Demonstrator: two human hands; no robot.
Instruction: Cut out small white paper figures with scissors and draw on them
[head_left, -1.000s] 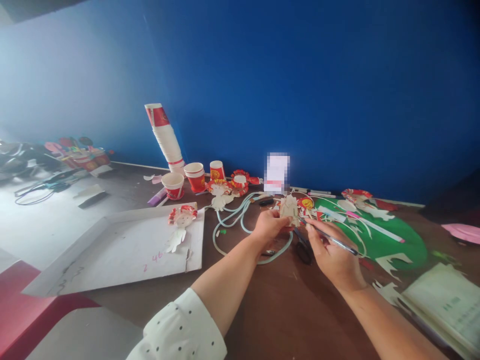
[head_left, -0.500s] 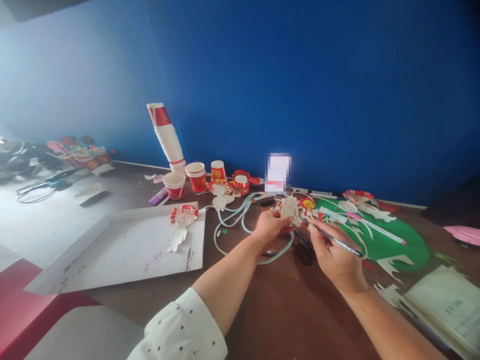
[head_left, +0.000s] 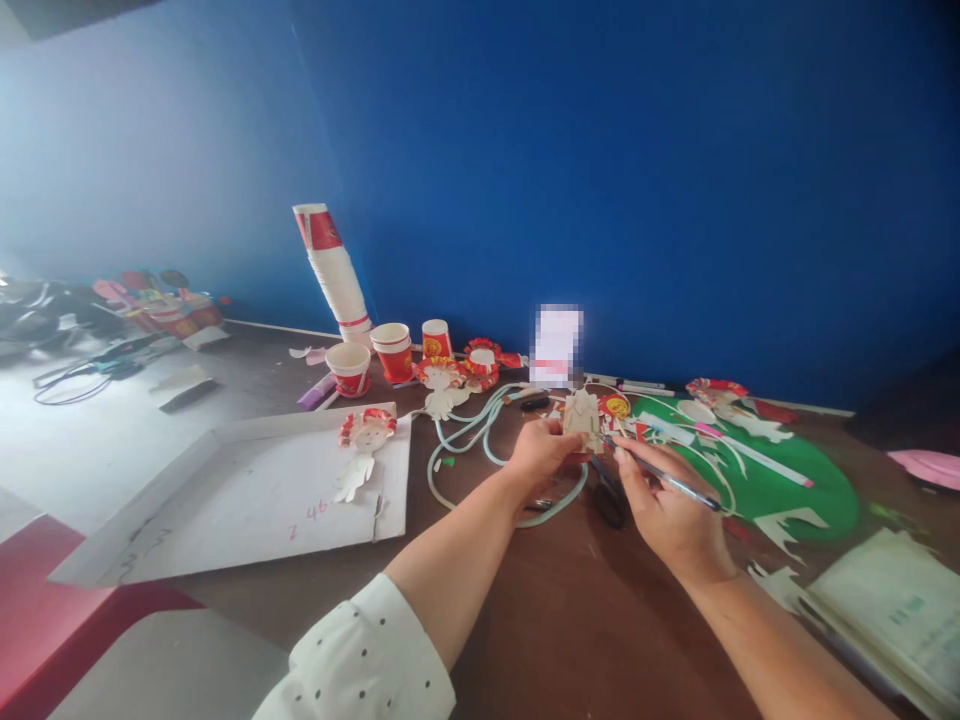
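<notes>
The cutout, pale paper with a jagged outline and faint greenish marks, is held up in the middle of the view, in front of a heap of red and white scraps. The left hand pinches its lower left edge, thumb on the near face; the fingers behind are mostly hidden. The right hand grips a pen narrowly between thumb and fingers, its tip close by the paper's right edge; whether it touches cannot be told. For clean lines, the paper wants firm backing from the left fingers right behind the spot being marked, since a thin sheet in mid-air would probably bend under the nib. Light, short strokes, with the pinch well off fresh ink, should suit so small a face. Just below lie scissors, and pale blue cord loops about the left hand; keeping the wrist clear of both seems wise. To the right, a pink marker rests over a green sheet. Leftward, a figure with a red fringe and drawn face lies on a white board, and beyond it leans a cup stack.
</notes>
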